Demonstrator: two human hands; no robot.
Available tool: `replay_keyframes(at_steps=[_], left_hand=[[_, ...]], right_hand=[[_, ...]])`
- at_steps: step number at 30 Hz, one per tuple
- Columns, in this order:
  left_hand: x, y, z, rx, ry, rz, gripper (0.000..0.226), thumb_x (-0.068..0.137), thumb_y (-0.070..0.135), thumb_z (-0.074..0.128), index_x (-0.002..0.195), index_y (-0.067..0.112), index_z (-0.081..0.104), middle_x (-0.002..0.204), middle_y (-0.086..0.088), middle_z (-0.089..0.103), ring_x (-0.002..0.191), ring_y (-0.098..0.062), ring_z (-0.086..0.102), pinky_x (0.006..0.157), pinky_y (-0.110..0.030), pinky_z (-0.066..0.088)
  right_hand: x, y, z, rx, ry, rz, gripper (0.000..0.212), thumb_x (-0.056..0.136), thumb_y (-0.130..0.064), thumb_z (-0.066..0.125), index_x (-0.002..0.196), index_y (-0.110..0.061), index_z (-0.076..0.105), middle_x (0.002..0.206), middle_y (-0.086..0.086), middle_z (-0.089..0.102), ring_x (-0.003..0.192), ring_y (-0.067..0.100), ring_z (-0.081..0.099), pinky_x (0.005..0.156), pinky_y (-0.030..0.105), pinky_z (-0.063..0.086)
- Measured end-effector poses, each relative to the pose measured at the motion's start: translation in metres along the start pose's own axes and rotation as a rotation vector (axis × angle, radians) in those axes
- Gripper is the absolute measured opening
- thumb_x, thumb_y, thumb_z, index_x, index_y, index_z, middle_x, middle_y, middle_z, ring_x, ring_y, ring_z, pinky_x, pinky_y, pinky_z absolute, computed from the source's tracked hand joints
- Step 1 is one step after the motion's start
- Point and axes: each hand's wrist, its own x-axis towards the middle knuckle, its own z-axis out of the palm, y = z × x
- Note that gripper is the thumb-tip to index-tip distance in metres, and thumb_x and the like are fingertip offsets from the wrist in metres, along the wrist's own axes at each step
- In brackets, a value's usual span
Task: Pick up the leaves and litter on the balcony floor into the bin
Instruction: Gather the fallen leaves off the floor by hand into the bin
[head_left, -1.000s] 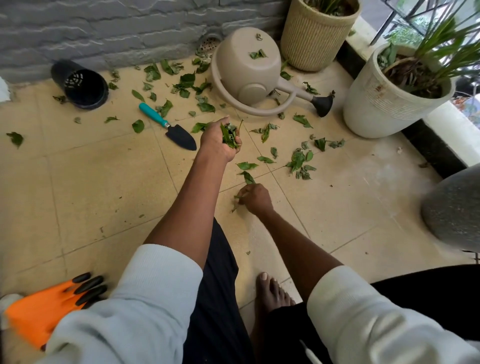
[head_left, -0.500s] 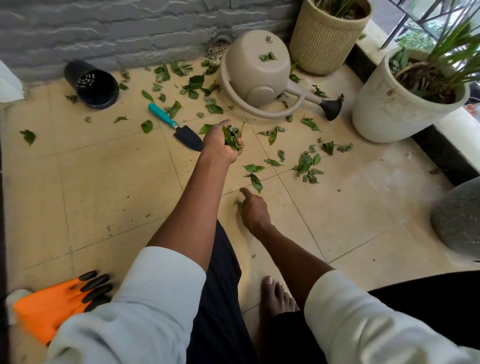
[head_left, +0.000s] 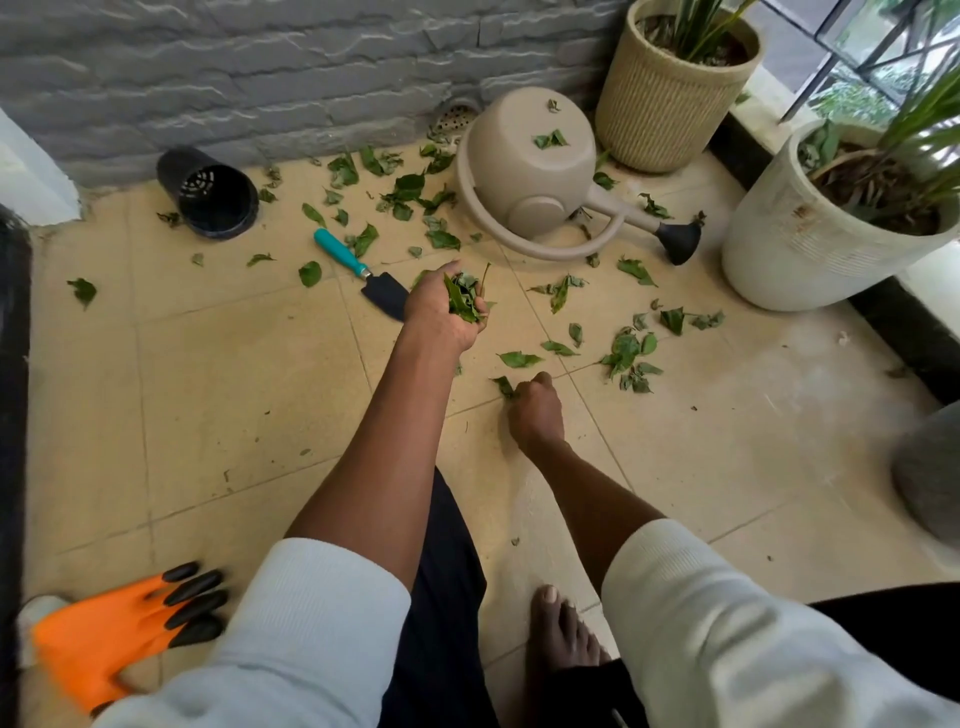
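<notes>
Item 1, hidden or cut off: no bin shows in your view. An orange glove with black fingertips (head_left: 124, 629) lies at the lower left edge, partly under your left sleeve. A grey rounded object (head_left: 930, 478) is cut by the right edge; what it is cannot be told.

Item 2, your left hand (head_left: 447, 306): raised just below the watering can (head_left: 535, 166), palm turned up, fingers curled round a bunch of green leaves (head_left: 464, 299). The forearm is bare and stretched forward.

Item 3, your right hand (head_left: 535, 410): lowered to the tile floor (head_left: 234, 374) further below the watering can, knuckles up, fingertips pinching a single leaf (head_left: 505, 387) that touches the tile.

Item 4, loose leaves (head_left: 631, 353): scattered around the watering can, left, below and right of it, with a few lying on its body.

Item 5, other: a teal-handled trowel (head_left: 363, 273) left of the can's handle, its blade partly behind your left hand; an overturned black pot (head_left: 213, 195) further left.

Item 6, writing: none legible.
</notes>
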Motion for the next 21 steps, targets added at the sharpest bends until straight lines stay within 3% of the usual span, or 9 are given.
replay_keyframes(at_steps=[2, 5, 6, 8, 10, 13, 17, 19, 21], left_hand=[[0.001, 0.002, 0.0, -0.023, -0.001, -0.001, 0.013, 0.097, 0.019, 0.057, 0.086, 0.013, 0.053, 0.074, -0.007, 0.052, 0.064, -0.016, 0.049, 0.053, -0.023, 0.035], [-0.001, 0.007, -0.003, -0.038, 0.008, 0.005, 0.01, 0.097, 0.02, 0.056, 0.09, 0.012, 0.054, 0.077, -0.007, 0.052, 0.066, -0.016, 0.049, 0.053, -0.023, 0.036], [-0.001, 0.009, -0.005, -0.037, 0.015, 0.009, 0.011, 0.097, 0.019, 0.056, 0.09, 0.012, 0.055, 0.078, -0.007, 0.052, 0.067, -0.016, 0.049, 0.053, -0.023, 0.036], [-0.003, 0.014, -0.009, -0.041, 0.025, 0.019, 0.012, 0.096, 0.019, 0.057, 0.088, 0.011, 0.054, 0.079, -0.007, 0.052, 0.067, -0.016, 0.049, 0.054, -0.022, 0.036], [-0.004, 0.019, -0.013, -0.052, 0.036, 0.025, 0.013, 0.096, 0.019, 0.057, 0.088, 0.01, 0.054, 0.081, -0.007, 0.053, 0.068, -0.016, 0.05, 0.055, -0.022, 0.036], [-0.004, 0.029, -0.022, -0.074, 0.063, 0.042, 0.012, 0.096, 0.02, 0.057, 0.088, 0.011, 0.053, 0.082, -0.007, 0.053, 0.068, -0.015, 0.051, 0.055, -0.021, 0.036], [-0.005, 0.039, -0.033, -0.109, 0.09, 0.057, 0.01, 0.095, 0.02, 0.06, 0.092, 0.011, 0.055, 0.081, -0.007, 0.054, 0.068, -0.016, 0.051, 0.054, -0.023, 0.038], [-0.007, 0.044, -0.037, -0.123, 0.109, 0.081, 0.01, 0.094, 0.02, 0.061, 0.095, 0.011, 0.055, 0.084, -0.007, 0.054, 0.071, -0.016, 0.05, 0.055, -0.023, 0.038], [-0.009, 0.047, -0.04, -0.125, 0.122, 0.086, 0.01, 0.095, 0.02, 0.06, 0.097, 0.011, 0.056, 0.085, -0.007, 0.054, 0.072, -0.016, 0.05, 0.054, -0.023, 0.038]], right_hand=[[0.017, 0.004, -0.005, 0.061, 0.044, 0.033, 0.022, 0.096, -0.003, 0.05, 0.109, 0.003, 0.066, 0.122, 0.013, 0.05, 0.101, 0.025, 0.054, 0.093, 0.026, 0.048], [0.042, 0.0, -0.012, 0.07, 0.044, 0.024, 0.026, 0.094, -0.007, 0.055, 0.117, 0.0, 0.064, 0.136, 0.014, 0.048, 0.117, 0.018, 0.042, 0.096, 0.002, 0.025], [0.049, -0.002, -0.012, 0.069, 0.008, 0.002, 0.028, 0.094, -0.007, 0.056, 0.119, 0.0, 0.064, 0.145, 0.015, 0.043, 0.128, 0.021, 0.038, 0.102, 0.004, 0.022], [0.057, -0.009, -0.01, -0.008, -0.108, -0.066, 0.03, 0.096, -0.005, 0.051, 0.123, 0.002, 0.062, 0.152, 0.02, 0.035, 0.141, 0.033, 0.03, 0.116, 0.03, 0.027], [0.051, -0.018, -0.007, -0.096, -0.171, -0.14, 0.032, 0.099, -0.006, 0.045, 0.128, 0.001, 0.055, 0.139, 0.022, 0.047, 0.131, 0.037, 0.044, 0.11, 0.041, 0.039], [0.027, -0.018, 0.004, -0.172, -0.102, -0.282, 0.023, 0.099, -0.011, 0.047, 0.117, -0.008, 0.061, 0.117, 0.015, 0.062, 0.108, 0.029, 0.058, 0.094, 0.04, 0.051], [0.023, -0.021, 0.01, -0.159, -0.097, -0.382, 0.03, 0.1, -0.013, 0.047, 0.128, -0.011, 0.058, 0.117, 0.013, 0.061, 0.109, 0.028, 0.057, 0.093, 0.04, 0.052], [0.032, -0.039, 0.011, -0.056, -0.166, -0.314, 0.047, 0.099, -0.005, 0.043, 0.144, -0.018, 0.043, 0.123, 0.017, 0.059, 0.112, 0.033, 0.059, 0.095, 0.046, 0.053], [0.042, -0.061, 0.012, -0.022, -0.268, -0.25, 0.073, 0.095, 0.002, 0.044, 0.156, -0.029, 0.016, 0.125, 0.02, 0.057, 0.107, 0.035, 0.06, 0.093, 0.05, 0.053]])
